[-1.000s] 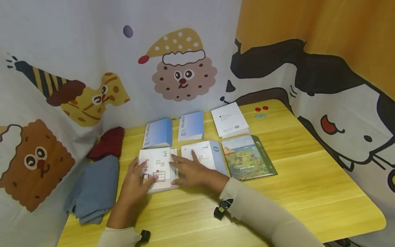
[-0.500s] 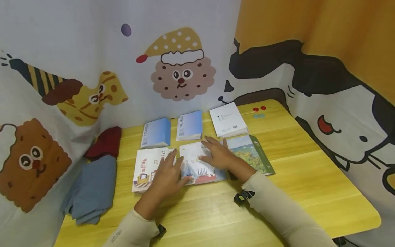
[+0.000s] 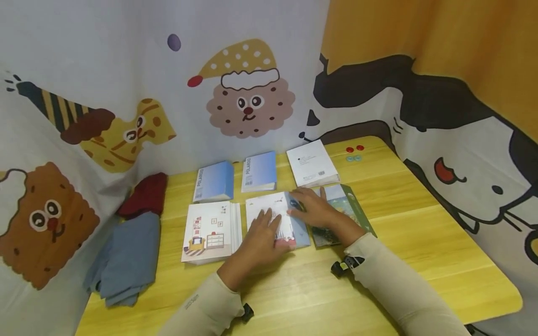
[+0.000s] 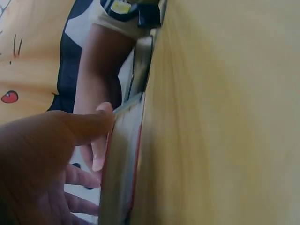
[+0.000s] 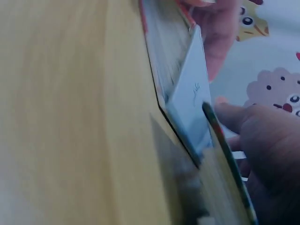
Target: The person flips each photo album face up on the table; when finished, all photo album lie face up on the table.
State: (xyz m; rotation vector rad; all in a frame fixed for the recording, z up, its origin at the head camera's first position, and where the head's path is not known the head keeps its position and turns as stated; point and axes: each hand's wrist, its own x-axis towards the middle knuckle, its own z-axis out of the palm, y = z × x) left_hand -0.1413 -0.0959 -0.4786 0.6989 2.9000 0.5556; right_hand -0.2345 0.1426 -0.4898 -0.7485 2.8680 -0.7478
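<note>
In the head view, my left hand (image 3: 262, 238) lies with extended fingers on the white illustrated cover of the middle front photo album (image 3: 262, 204). The left wrist view shows its thumb (image 4: 91, 126) along the album's near edge. My right hand (image 3: 315, 209) is at that album's light-blue spine (image 3: 300, 233), its fingers fairly straight. It partly covers the landscape-covered photo album (image 3: 357, 210) on the right. In the right wrist view, the blue spine (image 5: 190, 103) stands beside the dark green edge of the landscape album (image 5: 229, 164). To the left lies another white illustrated album (image 3: 208, 233).
Behind are two blue albums (image 3: 214, 181) (image 3: 259, 171) and a white one (image 3: 312, 163). Red discs (image 3: 355, 149) and pale blue discs (image 3: 354, 158) lie at the back right. Folded grey-blue cloth (image 3: 126, 259) and a dark red cloth (image 3: 145, 196) sit on the table's left.
Both hands have left the left front album and moved right to the middle one. The left front album now lies untouched; my left hand has slid farther right over the middle cover.
</note>
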